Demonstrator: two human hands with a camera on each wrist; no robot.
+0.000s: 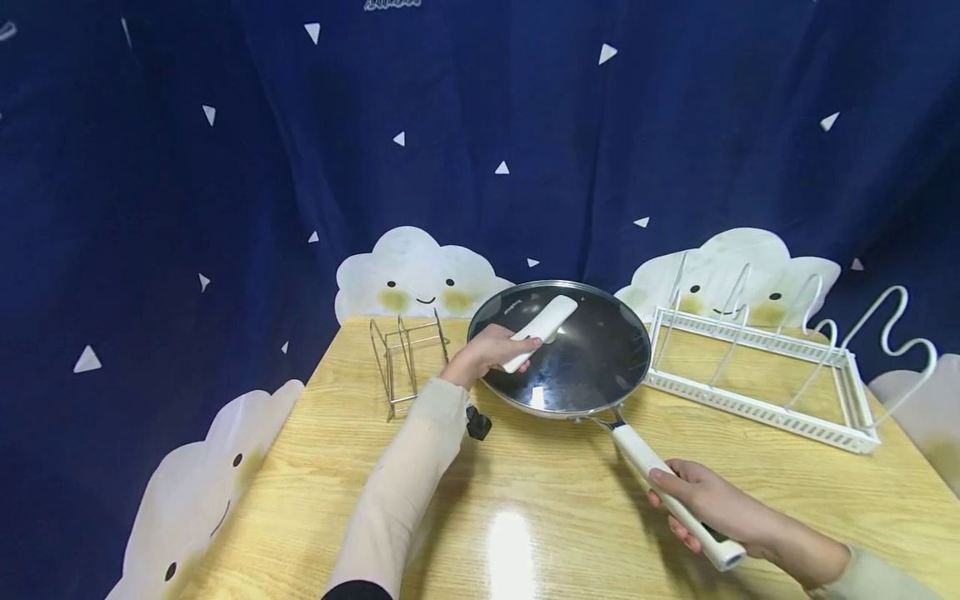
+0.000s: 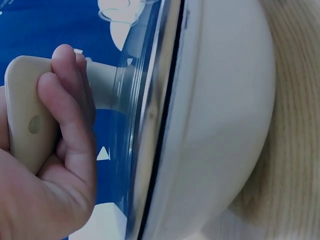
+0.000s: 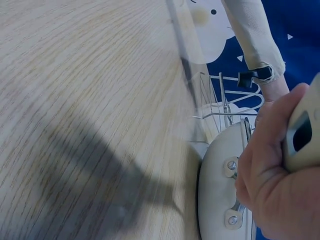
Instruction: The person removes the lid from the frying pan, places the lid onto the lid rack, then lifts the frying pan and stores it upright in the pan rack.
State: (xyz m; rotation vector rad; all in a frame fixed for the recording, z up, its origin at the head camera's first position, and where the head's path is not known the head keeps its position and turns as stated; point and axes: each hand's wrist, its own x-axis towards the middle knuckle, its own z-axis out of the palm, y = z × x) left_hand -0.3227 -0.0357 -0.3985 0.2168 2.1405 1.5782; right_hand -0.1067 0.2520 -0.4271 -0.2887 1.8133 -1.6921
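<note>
Left hand (image 1: 492,347) grips lid knob (image 1: 553,320); right hand (image 1: 723,504) grips pan handle (image 1: 641,452). Lid (image 1: 600,354) sits on pan (image 2: 225,100), between wire rack (image 1: 408,354) and white rack (image 1: 750,411). Pan probably heavyish, rigid; glass lid likely slick, breakable: hold by knob, handle.

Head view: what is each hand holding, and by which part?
The left hand grips the lid by its top handle; the right hand grips the pan by its long handle.

Markings (image 1: 513,307) on the lid (image 1: 600,350) and curtain (image 1: 450,83) seem too unclear to read.
</note>
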